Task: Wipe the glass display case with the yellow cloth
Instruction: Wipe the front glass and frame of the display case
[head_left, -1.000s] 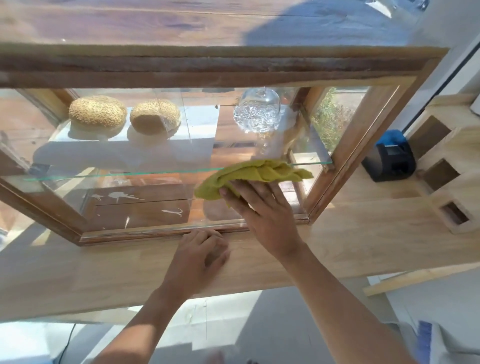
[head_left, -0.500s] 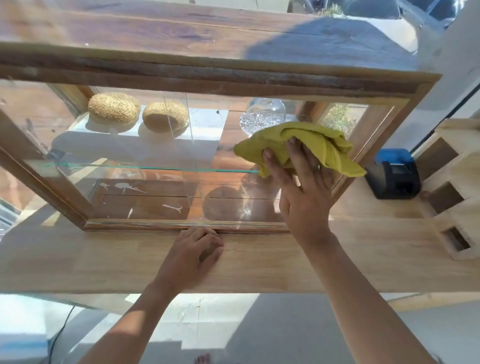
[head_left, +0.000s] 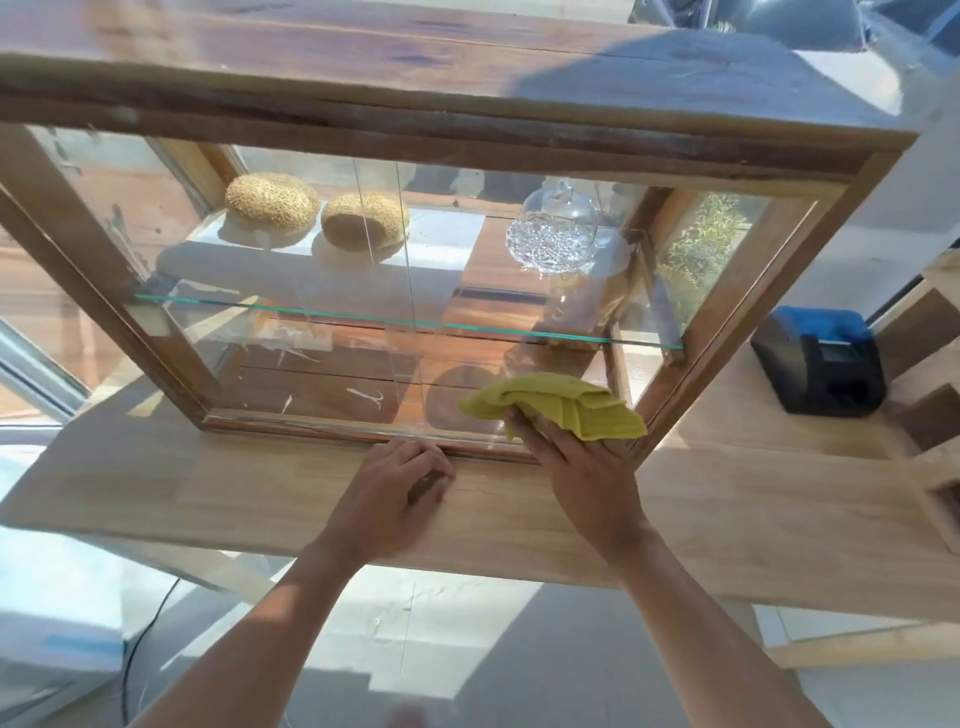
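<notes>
A wood-framed glass display case (head_left: 457, 150) stands on a pale wooden counter (head_left: 208, 488). My right hand (head_left: 582, 473) presses a crumpled yellow cloth (head_left: 561, 405) against the lower right part of the front glass, just above the bottom frame; its fingertips are hidden under the cloth. My left hand (head_left: 400, 488) rests on the counter against the case's bottom rail, its fingers loosely curled and holding nothing.
Inside, two seeded buns (head_left: 272, 207) and a clear glass dome (head_left: 553, 228) sit on a glass shelf (head_left: 363, 317). A blue and black device (head_left: 818, 364) stands on the counter at the right, beside wooden cubbyholes (head_left: 935, 415).
My right hand has swept the cloth from the upper right of the glass down to the lower right corner. My left hand has stayed on the counter.
</notes>
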